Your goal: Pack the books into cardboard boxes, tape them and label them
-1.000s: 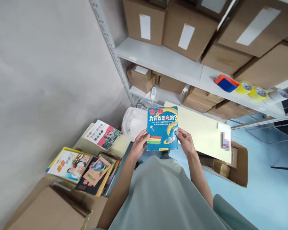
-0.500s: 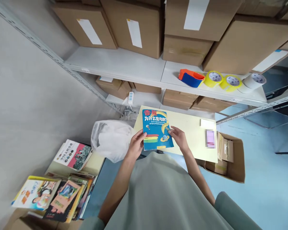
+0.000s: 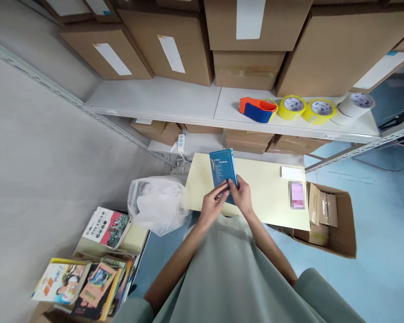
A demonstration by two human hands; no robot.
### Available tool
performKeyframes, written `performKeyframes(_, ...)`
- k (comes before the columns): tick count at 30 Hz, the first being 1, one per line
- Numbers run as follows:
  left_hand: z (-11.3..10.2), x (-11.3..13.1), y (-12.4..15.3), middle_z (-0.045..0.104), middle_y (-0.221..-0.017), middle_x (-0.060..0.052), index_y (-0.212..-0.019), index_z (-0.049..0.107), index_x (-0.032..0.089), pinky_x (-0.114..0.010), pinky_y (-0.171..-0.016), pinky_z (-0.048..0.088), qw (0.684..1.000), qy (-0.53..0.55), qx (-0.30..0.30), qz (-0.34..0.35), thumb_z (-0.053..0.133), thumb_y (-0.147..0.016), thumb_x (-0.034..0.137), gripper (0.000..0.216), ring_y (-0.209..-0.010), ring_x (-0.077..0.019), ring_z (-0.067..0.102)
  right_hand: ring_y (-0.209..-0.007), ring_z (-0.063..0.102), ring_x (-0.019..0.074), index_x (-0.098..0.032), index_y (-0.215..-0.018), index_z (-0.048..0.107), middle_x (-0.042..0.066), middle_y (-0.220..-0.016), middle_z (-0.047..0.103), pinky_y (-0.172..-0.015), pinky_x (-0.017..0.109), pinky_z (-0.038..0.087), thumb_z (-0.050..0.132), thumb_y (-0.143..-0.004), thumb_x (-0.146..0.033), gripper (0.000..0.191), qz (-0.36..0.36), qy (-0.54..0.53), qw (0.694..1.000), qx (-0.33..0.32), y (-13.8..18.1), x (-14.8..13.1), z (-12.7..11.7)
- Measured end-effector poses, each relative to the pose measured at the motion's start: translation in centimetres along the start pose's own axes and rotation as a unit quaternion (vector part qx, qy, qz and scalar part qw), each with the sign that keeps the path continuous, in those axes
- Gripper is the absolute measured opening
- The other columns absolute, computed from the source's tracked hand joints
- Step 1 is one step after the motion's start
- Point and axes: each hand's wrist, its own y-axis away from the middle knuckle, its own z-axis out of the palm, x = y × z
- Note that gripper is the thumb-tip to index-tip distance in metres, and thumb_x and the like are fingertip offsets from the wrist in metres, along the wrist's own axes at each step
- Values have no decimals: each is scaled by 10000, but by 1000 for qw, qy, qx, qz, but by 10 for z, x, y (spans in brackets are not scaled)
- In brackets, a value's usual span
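Observation:
A blue paperback book (image 3: 221,168) stands tilted above the pale yellow table, its back cover with small white print facing me. My right hand (image 3: 241,195) grips the book by its right edge, thumb over the cover. The fingers of my left hand (image 3: 213,207) stretch across the lower part of the cover, apart from the thumb and close to the right thumb. The book's lower corner is partly hidden behind the hands.
Beyond the pale yellow table (image 3: 265,179), a shelf (image 3: 175,96) carries cartons, an orange-and-blue tape dispenser (image 3: 258,110) and tape rolls (image 3: 292,107). A white plastic bag (image 3: 158,202) and stacked books (image 3: 97,280) lie left. An open carton (image 3: 345,224) stands right.
The book has been turned from its colourful front cover to its back cover. My left hand has left the book's left edge and moved right, near my right hand. The view has shifted slightly.

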Motion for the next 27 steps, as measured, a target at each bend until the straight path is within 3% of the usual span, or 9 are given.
performKeyframes(4, -36, 1, -19, 724, -1532, -179, -1426, 754, 202, -465, -1101, 631, 993, 81, 71, -56, 911, -804, 754, 847, -1404, -384, 700, -724, 670, 204, -235, -937, 731, 4, -813, 750, -708, 328, 574, 803, -885, -717, 490, 44, -161, 984, -66, -9, 0, -22)
performKeyframes(7, -63, 9, -20, 829, -1287, -173, -1257, 823, 161, -442, -1018, 647, 981, 165, 10, -104, 881, -821, 791, 768, -1248, -371, 771, -741, 738, 228, -253, -1080, 776, 16, -909, 819, -712, 353, 625, 936, -764, -718, 584, 117, -274, 951, -84, -9, -3, -30)
performKeyframes(10, -75, 21, -12, 852, -1028, -115, -1055, 862, 155, -367, -866, 646, 976, 187, -20, -111, 928, -794, 744, 648, -980, -289, 801, -697, 732, 211, -253, -1087, 793, 9, -882, 824, -675, 334, 625, 996, -706, -687, 613, 136, -305, 940, -68, -8, -4, -32)
performKeyframes(13, -76, 34, -7, 837, -946, -69, -995, 874, 172, -319, -828, 627, 981, 166, -15, -101, 986, -748, 678, 574, -875, -227, 768, -636, 684, 174, -245, -1029, 798, -17, -792, 784, -616, 292, 585, 1001, -720, -662, 558, 129, -306, 941, -60, -7, -3, -34)
performKeyframes(17, -72, 45, -6, 833, -952, -74, -997, 877, 174, -350, -878, 636, 983, 156, -28, -93, 969, -762, 680, 565, -919, -251, 771, -680, 710, 187, -249, -1064, 800, -11, -828, 799, -655, 305, 610, 955, -787, -672, 529, 115, -294, 947, -61, -5, 0, -37)
performKeyframes(20, -70, 44, -8, 822, -925, -57, -987, 870, 180, -339, -845, 630, 985, 146, -19, -88, 949, -766, 694, 566, -876, -240, 758, -909, 797, 262, -250, -1161, 799, 45, -1066, 855, -842, 385, 668, 866, -862, -722, 563, 94, -240, 964, -64, -11, 10, -37)
performKeyframes(23, -64, 37, -12, 816, -902, -39, -972, 867, 185, -312, -798, 607, 994, 88, 14, -62, 878, -831, 704, 538, -841, -235, 747, -1301, 752, 373, -247, -1304, 778, 126, -1432, 789, -1137, 522, 608, 862, -784, -821, 780, 82, -153, 984, -27, -21, 23, -30)
performKeyframes(25, -57, 30, -14, 818, -869, -39, -996, 877, 190, -305, -775, 586, 999, -6, 35, -29, 796, -917, 673, 496, -834, -248, 753, -1473, 655, 414, -234, -1408, 741, 176, -1582, 697, -1253, 576, 521, 872, -721, -864, 941, 90, -112, 989, -18, -24, 30, -20)
performKeyframes(27, -46, 24, -13, 841, -885, -57, -1097, 890, 214, -316, -788, 570, 989, -135, 51, 8, 729, -997, 565, 400, -854, -272, 776, -1498, 639, 414, -219, -1471, 701, 206, -1603, 673, -1247, 581, 524, 831, -756, -878, 981, 95, -103, 989, -52, -20, 31, -7)
